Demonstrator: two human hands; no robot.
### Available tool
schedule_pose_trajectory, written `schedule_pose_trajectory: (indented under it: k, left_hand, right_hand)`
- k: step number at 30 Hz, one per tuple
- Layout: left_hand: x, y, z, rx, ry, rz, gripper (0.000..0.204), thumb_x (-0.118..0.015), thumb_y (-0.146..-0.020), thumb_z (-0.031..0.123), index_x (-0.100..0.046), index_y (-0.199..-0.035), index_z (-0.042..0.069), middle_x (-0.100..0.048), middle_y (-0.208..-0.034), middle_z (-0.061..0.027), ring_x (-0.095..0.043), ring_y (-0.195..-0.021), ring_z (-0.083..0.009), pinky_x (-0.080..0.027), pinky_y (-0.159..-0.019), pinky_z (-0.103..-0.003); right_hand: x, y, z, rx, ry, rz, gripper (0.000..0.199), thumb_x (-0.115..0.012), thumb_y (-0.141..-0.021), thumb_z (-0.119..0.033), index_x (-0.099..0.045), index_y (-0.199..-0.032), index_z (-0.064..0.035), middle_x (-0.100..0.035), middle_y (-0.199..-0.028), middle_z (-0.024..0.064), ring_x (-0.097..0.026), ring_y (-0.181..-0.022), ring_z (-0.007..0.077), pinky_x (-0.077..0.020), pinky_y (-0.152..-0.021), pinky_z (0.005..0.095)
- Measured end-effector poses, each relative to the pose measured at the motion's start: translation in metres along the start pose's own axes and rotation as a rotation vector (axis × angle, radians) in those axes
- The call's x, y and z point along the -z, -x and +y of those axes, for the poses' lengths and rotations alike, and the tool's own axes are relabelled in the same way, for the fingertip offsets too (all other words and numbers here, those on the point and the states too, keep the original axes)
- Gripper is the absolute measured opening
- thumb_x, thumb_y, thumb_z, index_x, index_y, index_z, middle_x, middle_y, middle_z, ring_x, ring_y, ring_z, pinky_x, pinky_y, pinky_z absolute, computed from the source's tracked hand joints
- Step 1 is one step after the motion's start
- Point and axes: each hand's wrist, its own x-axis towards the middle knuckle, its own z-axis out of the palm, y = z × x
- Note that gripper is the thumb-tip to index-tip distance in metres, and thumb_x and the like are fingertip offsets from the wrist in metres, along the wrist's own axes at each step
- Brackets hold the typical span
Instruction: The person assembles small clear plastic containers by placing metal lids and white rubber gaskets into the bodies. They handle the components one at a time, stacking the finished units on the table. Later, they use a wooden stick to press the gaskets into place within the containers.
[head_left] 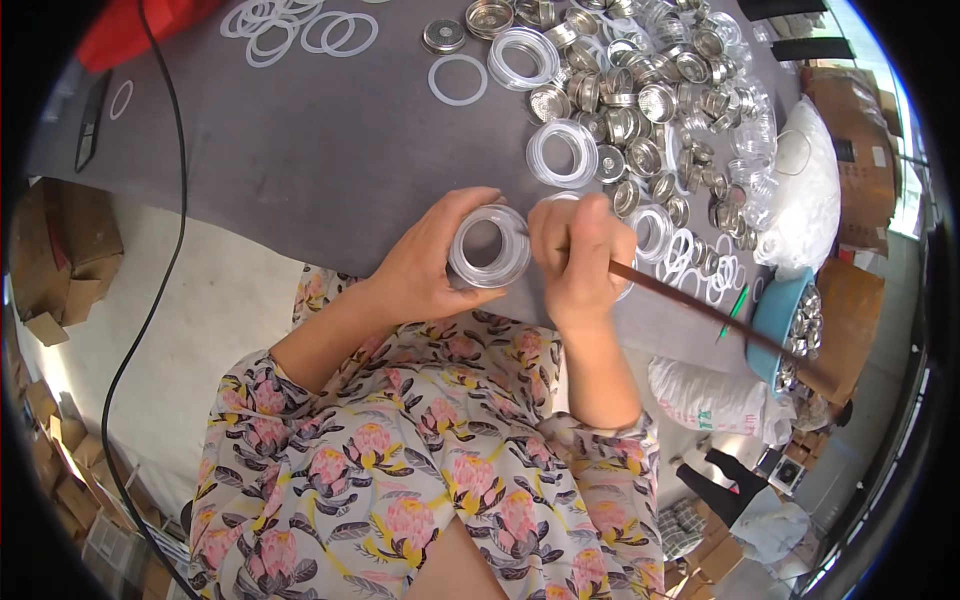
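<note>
My left hand (pixel 415 255) is closed around a clear plastic round piece with a wide opening (pixel 517 246), held above the table's near edge. Close to its right side, my right hand (pixel 585 250) is a fist wrapped round a long thin brown stick (pixel 715 318), which slants down to the right. The stick's other end inside the fist is hidden. Just beyond my right hand lies a thick clear ring (pixel 537 165) on the grey cloth. Another clear ring (pixel 650 235) is partly covered beside that hand.
Silvery metal caps (pixel 655 105) lie heaped at the right of the table (pixel 320 150). Flat white rings (pixel 458 80) are scattered at the back. A blue basin (pixel 770 315) of metal pieces stands right, below a white bag (pixel 808 190). A black cable (pixel 180 150) crosses the left.
</note>
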Motion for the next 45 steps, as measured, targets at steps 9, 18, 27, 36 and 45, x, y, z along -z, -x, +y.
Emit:
schedule_pose_trajectory:
  k: [9, 18, 27, 36, 45]
  left_hand:
    - [-0.004, -0.002, -0.005, -0.021, -0.019, 0.009, 0.083, -0.080, -0.064, 0.021, -0.035, -0.131, 0.002, -0.047, -0.124, -0.0180, -0.049, -0.114, -0.0339, -0.040, -0.095, -0.039]
    - [0.016, -0.031, -0.002, -0.143, -0.021, -0.050, 0.070, -0.075, -0.070, 0.020, -0.041, -0.130, 0.004, -0.047, -0.126, -0.0165, -0.044, -0.121, -0.0301, -0.034, -0.102, -0.040]
    - [0.045, -0.138, -0.049, -0.405, -0.861, 0.021, 0.032, -0.063, -0.081, 0.013, -0.059, -0.113, 0.011, -0.061, -0.115, -0.0055, -0.049, -0.119, -0.0241, -0.025, -0.108, -0.049]
    - [0.039, -0.031, 0.034, -0.510, -0.729, -0.214, 0.022, -0.064, -0.075, 0.011, -0.064, -0.097, 0.015, -0.064, -0.090, 0.0000, -0.060, -0.100, -0.0205, -0.028, -0.108, -0.051]
    - [0.024, -0.028, 0.025, -0.341, -0.380, -0.060, 0.068, -0.079, -0.063, 0.020, -0.049, -0.123, 0.007, -0.052, -0.119, -0.0095, -0.051, -0.114, -0.0239, -0.033, -0.104, -0.044]
  right_hand:
    - [-0.022, -0.012, 0.013, 0.106, -0.218, 0.157, 0.051, -0.030, -0.102, -0.027, -0.032, -0.055, -0.0076, -0.031, -0.046, -0.0003, -0.027, -0.041, 0.0098, -0.0214, -0.042, 0.0265]
    - [0.012, 0.016, 0.002, 0.092, -0.310, 0.239, 0.054, -0.027, -0.102, -0.031, -0.030, -0.052, -0.0094, -0.029, -0.045, -0.0010, -0.025, -0.041, 0.0111, -0.0211, -0.042, 0.0273]
    - [0.015, 0.021, -0.009, 0.179, -0.367, 0.267, 0.057, -0.025, -0.101, -0.036, -0.028, -0.050, -0.0117, -0.030, -0.046, -0.0002, -0.026, -0.042, 0.0118, -0.0214, -0.042, 0.0269]
    - [0.033, 0.022, -0.019, 0.230, -0.387, 0.397, 0.058, -0.023, -0.100, -0.043, -0.027, -0.050, -0.0147, -0.027, -0.045, -0.0023, -0.018, -0.042, 0.0099, -0.0143, -0.040, 0.0251]
    - [0.018, 0.019, -0.018, 0.174, -0.457, 0.229, 0.059, -0.022, -0.100, -0.042, -0.029, -0.050, -0.0124, -0.032, -0.046, 0.0001, -0.022, -0.041, 0.0119, -0.0193, -0.041, 0.0262]
